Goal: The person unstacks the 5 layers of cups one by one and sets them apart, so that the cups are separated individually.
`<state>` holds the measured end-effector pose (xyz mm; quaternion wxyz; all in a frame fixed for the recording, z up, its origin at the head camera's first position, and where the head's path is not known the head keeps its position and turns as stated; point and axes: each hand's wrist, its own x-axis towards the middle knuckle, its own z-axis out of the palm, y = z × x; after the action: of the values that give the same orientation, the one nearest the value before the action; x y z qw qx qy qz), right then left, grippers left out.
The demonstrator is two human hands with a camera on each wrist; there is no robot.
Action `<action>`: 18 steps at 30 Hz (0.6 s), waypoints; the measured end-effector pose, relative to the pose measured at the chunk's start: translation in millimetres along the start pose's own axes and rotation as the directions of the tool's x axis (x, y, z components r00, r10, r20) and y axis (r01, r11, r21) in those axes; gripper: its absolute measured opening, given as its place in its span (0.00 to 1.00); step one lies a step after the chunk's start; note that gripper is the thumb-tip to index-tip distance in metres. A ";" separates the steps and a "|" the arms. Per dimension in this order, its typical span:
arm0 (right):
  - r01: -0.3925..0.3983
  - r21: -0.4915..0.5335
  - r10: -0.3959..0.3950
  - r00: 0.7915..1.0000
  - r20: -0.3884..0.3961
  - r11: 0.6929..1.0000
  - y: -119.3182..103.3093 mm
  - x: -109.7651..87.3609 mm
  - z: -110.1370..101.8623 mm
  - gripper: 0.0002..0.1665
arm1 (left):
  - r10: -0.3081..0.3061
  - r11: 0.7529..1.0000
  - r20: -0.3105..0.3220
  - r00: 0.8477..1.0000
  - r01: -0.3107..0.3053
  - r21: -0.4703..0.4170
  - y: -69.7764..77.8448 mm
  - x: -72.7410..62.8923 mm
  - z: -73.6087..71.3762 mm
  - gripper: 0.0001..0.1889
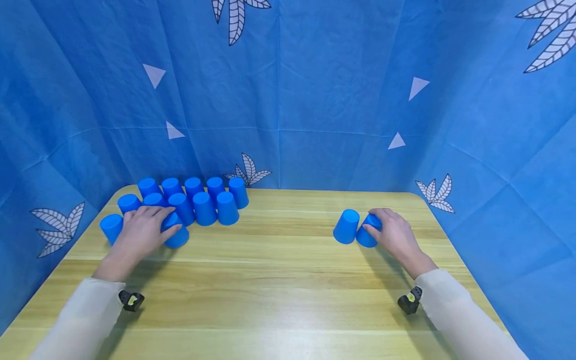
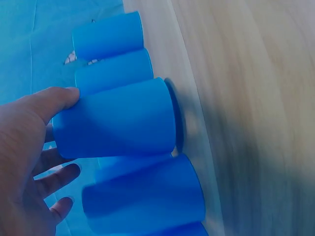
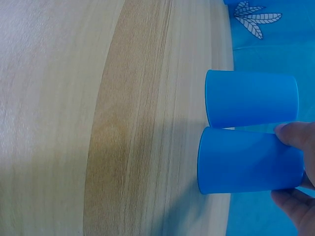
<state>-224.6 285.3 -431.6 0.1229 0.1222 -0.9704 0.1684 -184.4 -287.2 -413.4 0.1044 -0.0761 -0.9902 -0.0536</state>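
Observation:
At the left of the head view, my left hand grips an upside-down blue cup near its base, thumb on one side and fingers on the other. The left wrist view shows this cup with a dark shadow under its rim. Over on the right side, my right hand pinches another upside-down blue cup from its top end. A second inverted cup stands just left of it; the right wrist view has the held cup close beside that standing cup.
Several more inverted blue cups stand in rows at the table's back left, one left of my left hand. The wooden table reaches back to a blue curtain with leaf prints, which also hangs along both sides.

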 end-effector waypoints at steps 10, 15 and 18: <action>-0.004 -0.004 0.004 1.000 0.007 1.000 0.9 -0.1 -0.3 0.28 | -0.012 1.000 0.020 1.000 0.012 0.001 -8.9 -0.3 3.3 0.32; -0.003 -0.004 0.003 1.000 0.006 1.000 1.4 -0.1 -0.3 0.28 | 0.002 1.000 0.011 1.000 -0.001 -0.005 -4.7 -0.2 0.4 0.32; -0.001 -0.003 0.001 1.000 0.005 1.000 1.3 -0.3 -0.4 0.28 | 0.024 1.000 -0.009 1.000 -0.024 -0.005 0.4 0.3 -3.0 0.32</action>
<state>-224.6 286.7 -431.7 0.1204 0.1217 -0.9710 0.1668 -184.1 -287.2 -410.4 0.1092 -0.0880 -0.9886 -0.0551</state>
